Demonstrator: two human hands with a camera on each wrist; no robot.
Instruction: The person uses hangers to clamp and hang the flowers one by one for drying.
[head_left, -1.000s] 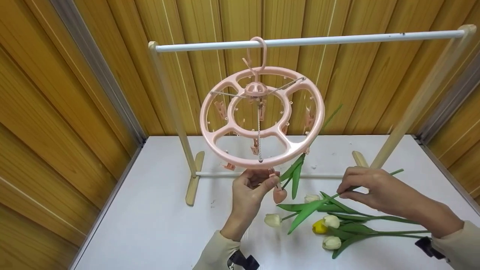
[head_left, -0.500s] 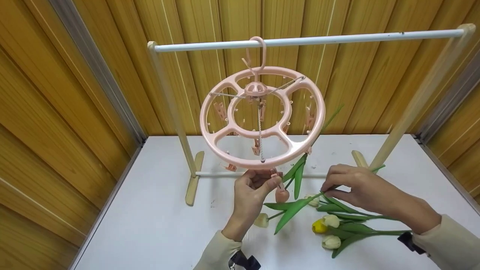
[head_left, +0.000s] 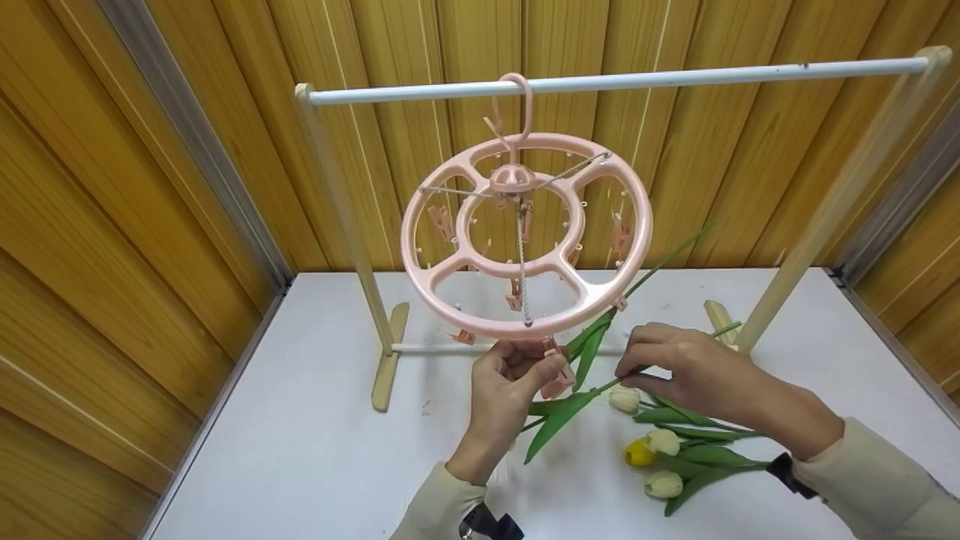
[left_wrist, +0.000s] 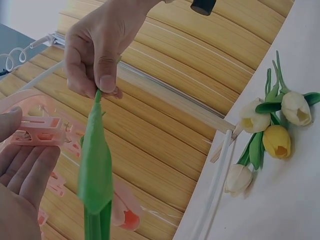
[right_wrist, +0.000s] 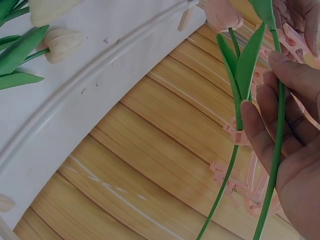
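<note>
My left hand point(head_left: 501, 401) pinches a pink clothespin point(left_wrist: 42, 131) hanging from the front of the round pink drying hanger point(head_left: 487, 328). My right hand point(head_left: 686, 364) holds a tulip by its green stem point(right_wrist: 280, 135), thumb against fingers. The leaves point(head_left: 559, 424) of this tulip reach left, below the clothespin. Its bloom is mostly hidden behind my left wrist in the head view. Just right of the clothespin, a pink tulip point(right_wrist: 224, 15) hangs bloom down, its stem caught in another clothespin point(right_wrist: 237, 135) on the hanger.
The hanger's hook point(head_left: 527, 105) hangs over the white bar point(head_left: 675, 78) of a wooden-legged rack. More clothespins dangle round the ring. On the white table point(head_left: 315, 450) lie several tulips, white point(head_left: 664, 484) and yellow point(head_left: 639, 452). A wood-plank wall point(head_left: 225, 187) stands behind.
My right hand has moved left with the tulip, bringing its leaves under the clothespin and its bloom behind my left wrist. My left hand has stayed at the clothespin, shifting slightly right.
</note>
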